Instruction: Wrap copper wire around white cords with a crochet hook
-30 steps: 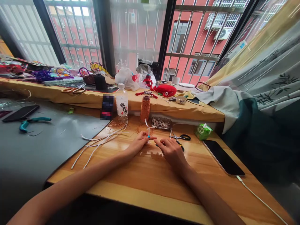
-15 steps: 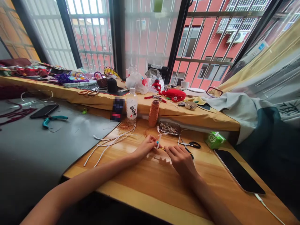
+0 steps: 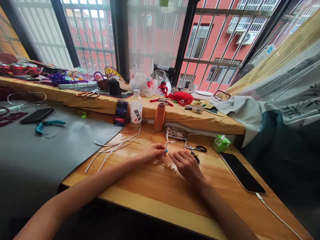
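Note:
Both my hands rest on the wooden table [image 3: 160, 186] and meet at a small craft piece [image 3: 166, 144] of white strip with a blue tip. My left hand [image 3: 152, 154] pinches it from the left. My right hand [image 3: 183, 163] has its fingers curled and closes on the piece's thin end from the right. Just beyond stand a spool of orange cord [image 3: 159, 116], a small tin of bits [image 3: 176, 132] and black-handled scissors [image 3: 197, 148]. Loose white strips [image 3: 112, 148] lie to the left of my left hand.
A water bottle [image 3: 136, 108] stands near the spool. A green carton [image 3: 220, 142] and a phone [image 3: 241, 172] on a cable lie to the right. Teal pliers [image 3: 47, 125] and another phone [image 3: 36, 115] lie on the grey mat at left. The yellow-covered sill [image 3: 105, 103] is cluttered.
The hands stay together on the small piece with only slight finger shifts. The view has swung a little, so everything sits slightly differently in frame.

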Demonstrator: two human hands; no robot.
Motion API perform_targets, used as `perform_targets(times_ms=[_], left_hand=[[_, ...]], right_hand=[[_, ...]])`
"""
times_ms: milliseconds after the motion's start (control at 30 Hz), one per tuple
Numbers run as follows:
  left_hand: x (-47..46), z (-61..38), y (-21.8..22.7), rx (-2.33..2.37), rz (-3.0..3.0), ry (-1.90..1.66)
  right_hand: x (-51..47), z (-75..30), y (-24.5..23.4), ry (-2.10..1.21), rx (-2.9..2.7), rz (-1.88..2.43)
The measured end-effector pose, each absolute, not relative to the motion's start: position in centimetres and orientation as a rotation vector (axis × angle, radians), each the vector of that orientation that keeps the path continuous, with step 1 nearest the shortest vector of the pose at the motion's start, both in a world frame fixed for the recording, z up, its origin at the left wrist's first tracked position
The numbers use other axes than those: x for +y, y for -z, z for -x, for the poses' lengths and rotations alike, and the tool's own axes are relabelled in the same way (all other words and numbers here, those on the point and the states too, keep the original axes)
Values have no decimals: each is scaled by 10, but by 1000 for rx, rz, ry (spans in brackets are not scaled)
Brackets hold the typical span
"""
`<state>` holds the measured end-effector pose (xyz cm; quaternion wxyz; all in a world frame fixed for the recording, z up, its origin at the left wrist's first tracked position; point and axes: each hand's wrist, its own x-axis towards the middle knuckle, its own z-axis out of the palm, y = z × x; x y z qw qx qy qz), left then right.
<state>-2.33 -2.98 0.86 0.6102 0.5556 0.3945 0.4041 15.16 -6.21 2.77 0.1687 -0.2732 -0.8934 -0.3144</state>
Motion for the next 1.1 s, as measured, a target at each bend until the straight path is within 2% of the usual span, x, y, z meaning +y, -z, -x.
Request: perform_targets(times_ms=[200, 667, 1100], left_hand=[[-35, 21, -12, 893, -1249, -1037], [-38, 24, -15, 856, -1127, -966], [-37, 28, -15, 862, -1387, -878]], right_hand=[[-57, -151, -23, 628, -2584, 930], [-54, -148, -19, -463, -2389, 1269], [-52, -152, -24, -602, -2425, 1379]])
